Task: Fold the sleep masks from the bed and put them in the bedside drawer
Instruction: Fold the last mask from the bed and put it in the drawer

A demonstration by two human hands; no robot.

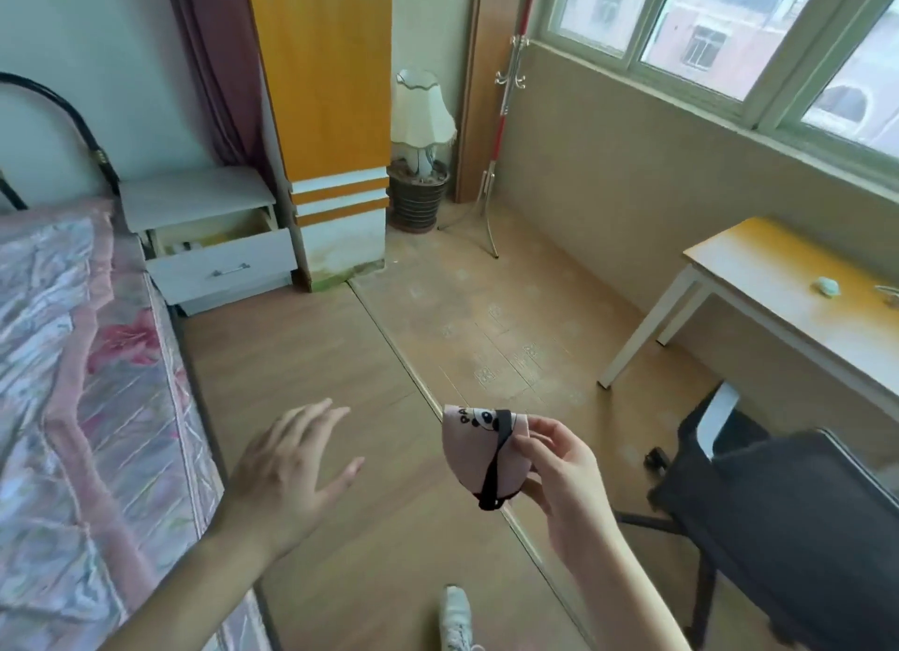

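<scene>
My right hand point(559, 475) grips a folded pink sleep mask point(474, 448) with a panda print and a black strap, held above the floor. To its left my left hand point(292, 460) hovers with fingers spread and nothing in it. The bed point(73, 383) with a pink flowered cover runs along the left edge. At the far end of the bed stands a white bedside table point(194, 195); its drawer point(224, 263) is pulled open, and something pale and yellow lies inside.
An orange and white wardrobe point(331, 115) stands right of the bedside table, with a lamp point(421, 115) beyond it. A yellow-topped desk point(798, 285) and a black chair point(788, 519) are on the right. My shoe point(455, 616) shows on the wooden floor.
</scene>
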